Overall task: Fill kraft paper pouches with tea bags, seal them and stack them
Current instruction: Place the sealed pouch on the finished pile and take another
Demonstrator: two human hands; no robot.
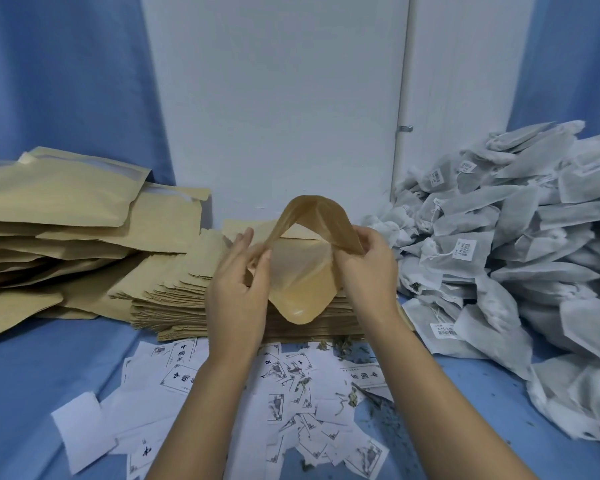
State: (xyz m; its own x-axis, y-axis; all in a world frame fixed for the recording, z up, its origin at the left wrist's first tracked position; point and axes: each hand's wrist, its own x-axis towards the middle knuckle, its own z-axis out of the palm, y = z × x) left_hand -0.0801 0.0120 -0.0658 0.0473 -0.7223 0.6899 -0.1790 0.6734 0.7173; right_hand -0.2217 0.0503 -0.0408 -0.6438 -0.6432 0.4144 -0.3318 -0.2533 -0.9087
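We pinch the pouch (302, 271) open between left hand (234, 292) and right hand (368, 268); tea bags (499, 244) at 3 o'clock.

1. A flat surface covered in blue cloth (49, 368) carries everything;
2. at its left lies a loose pile of large tan kraft paper pouches (49, 209), overlapping and askew;
3. just beside it, in the middle, sits a low stack of smaller flat kraft paper pouches (174, 299);
4. at the right, a tall heap of white mesh tea bags (534, 254) with small barcode tags spreads toward the near edge;
5. in front, scattered white paper labels (291, 393) printed in black overlap one another; bits of dried green leaf (354, 396) lie among them; a blank white paper slip (84, 431) lies near left.
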